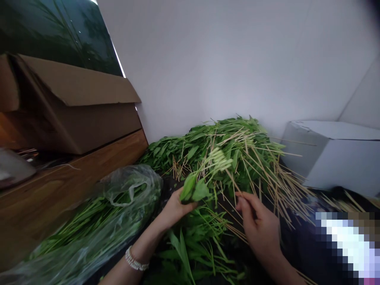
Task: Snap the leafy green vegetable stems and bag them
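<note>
My left hand (180,206) is closed around the leafy end of a small bunch of leafy greens (199,190), which look like water spinach. Their pale stems (219,159) are folded side by side in a row, slightly blurred. A thin bamboo skewer (234,181) is pinched between the thumb and fingers of my right hand (257,221). The skewer's upper end meets the stems; how far it passes through them I cannot tell. Below my hands lie loose greens (198,233). Behind them rises a large heap of greens on skewers (237,138), with many skewer ends pointing right.
On the left, a clear plastic bag (113,221) of greens lies near a wooden surface (56,194) bearing an open cardboard box (89,118). A white box (341,154) stands at the right, and more skewers (344,202) lie near it. A pale wall (213,59) closes off the back.
</note>
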{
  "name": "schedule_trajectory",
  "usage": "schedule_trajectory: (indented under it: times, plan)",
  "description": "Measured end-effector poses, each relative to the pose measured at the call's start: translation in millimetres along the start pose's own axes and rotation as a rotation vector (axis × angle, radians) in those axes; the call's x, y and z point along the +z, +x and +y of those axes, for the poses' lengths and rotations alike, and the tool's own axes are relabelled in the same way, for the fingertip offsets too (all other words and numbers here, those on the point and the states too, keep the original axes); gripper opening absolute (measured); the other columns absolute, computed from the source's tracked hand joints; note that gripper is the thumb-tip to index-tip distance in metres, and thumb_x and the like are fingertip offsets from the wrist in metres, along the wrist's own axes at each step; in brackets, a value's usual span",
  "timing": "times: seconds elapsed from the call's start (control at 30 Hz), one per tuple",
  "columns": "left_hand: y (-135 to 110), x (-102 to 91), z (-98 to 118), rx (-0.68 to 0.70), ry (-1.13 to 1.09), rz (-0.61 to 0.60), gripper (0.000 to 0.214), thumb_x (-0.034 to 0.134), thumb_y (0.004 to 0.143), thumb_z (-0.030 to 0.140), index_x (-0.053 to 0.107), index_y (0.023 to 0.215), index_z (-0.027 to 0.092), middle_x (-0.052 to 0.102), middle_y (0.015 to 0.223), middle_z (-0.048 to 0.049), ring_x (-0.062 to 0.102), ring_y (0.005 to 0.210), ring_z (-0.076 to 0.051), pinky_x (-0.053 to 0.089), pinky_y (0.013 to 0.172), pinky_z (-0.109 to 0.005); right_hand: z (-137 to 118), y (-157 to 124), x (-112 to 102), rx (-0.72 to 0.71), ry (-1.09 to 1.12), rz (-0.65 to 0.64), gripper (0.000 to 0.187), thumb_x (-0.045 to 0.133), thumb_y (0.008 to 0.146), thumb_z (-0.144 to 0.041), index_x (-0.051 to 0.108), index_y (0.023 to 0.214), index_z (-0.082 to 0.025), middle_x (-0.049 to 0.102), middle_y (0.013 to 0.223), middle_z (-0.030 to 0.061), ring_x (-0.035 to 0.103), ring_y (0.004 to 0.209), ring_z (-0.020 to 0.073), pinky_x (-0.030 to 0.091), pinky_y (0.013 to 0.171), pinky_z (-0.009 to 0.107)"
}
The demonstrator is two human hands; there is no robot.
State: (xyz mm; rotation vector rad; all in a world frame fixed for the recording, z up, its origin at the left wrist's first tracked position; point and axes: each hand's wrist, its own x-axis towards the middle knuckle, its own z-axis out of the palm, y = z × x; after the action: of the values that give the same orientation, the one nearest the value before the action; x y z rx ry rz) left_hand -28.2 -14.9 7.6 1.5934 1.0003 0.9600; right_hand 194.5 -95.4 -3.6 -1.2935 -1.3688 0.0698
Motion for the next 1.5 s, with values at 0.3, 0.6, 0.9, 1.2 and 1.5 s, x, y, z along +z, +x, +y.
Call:
schedule_trajectory:
  times: [0.3, 0.6, 0.9, 1.2, 1.5]
  plan:
    - [2.9, -3.8, 0.7, 0.009, 0.072, -0.105, 0.036, 0.073, 0.072, 0.033, 0.069, 0.103, 0.014, 0.071, 0.088, -0.0074, 0.063, 0.08, -0.018, 0.048, 0.076, -0.028, -1.1, 1.6, 3.3, 0.225, 0.285, -0.073, 0.025, 0.04, 0.096, -0.038, 0.056, 0.103, -0.02, 0.06, 0.069, -0.0016, 0.048, 0.048, 0.0089, 0.041, 0.047, 0.02]
    - [12.6, 1.5, 46.8, 0.062, 0.099, -0.228, 0.034, 0.069, 0.077, 0.034, 0.071, 0.107, 0.018, 0.071, 0.091, -0.007, 0.063, 0.083, -0.019, 0.048, 0.078, -0.028, -9.6, 2.7, 2.2, 0.219, 0.371, -0.185, 0.028, 0.038, 0.096, -0.04, 0.055, 0.103, -0.019, 0.059, 0.068, -0.0025, 0.046, 0.045, 0.0089, 0.038, 0.045, 0.02]
    - [22.1, 62.1, 47.5, 0.085, 0.01, -0.288, 0.026, 0.071, 0.074, 0.037, 0.077, 0.088, 0.016, 0.07, 0.082, -0.0063, 0.058, 0.068, -0.015, 0.045, 0.066, -0.025, -3.6, 2.1, 2.9, 0.112, 0.306, -0.214, 0.028, 0.036, 0.097, -0.037, 0.056, 0.103, -0.019, 0.056, 0.064, -0.0031, 0.051, 0.05, 0.0092, 0.039, 0.046, 0.018]
    - [-10.9, 21.3, 51.9, 0.011, 0.281, -0.703, 0.012, 0.07, 0.071, 0.024, 0.078, 0.079, 0.024, 0.071, 0.064, 0.0019, 0.059, 0.056, -0.014, 0.041, 0.053, -0.021, -0.7, 6.7, 1.2, 0.13, 0.306, -0.178, 0.028, 0.037, 0.097, -0.036, 0.056, 0.106, -0.018, 0.057, 0.066, -0.0023, 0.053, 0.051, 0.0097, 0.041, 0.047, 0.019]
    - [1.6, 62.1, 66.8, 0.108, 0.076, -0.297, 0.028, 0.064, 0.08, 0.037, 0.075, 0.1, 0.021, 0.073, 0.092, -0.0066, 0.063, 0.08, -0.02, 0.047, 0.07, -0.026, 1.1, -1.0, 3.2, -0.112, 0.11, -0.109, 0.03, 0.035, 0.097, -0.028, 0.048, 0.123, -0.019, 0.068, 0.093, 0.0056, 0.068, 0.08, 0.0148, 0.055, 0.071, 0.024]
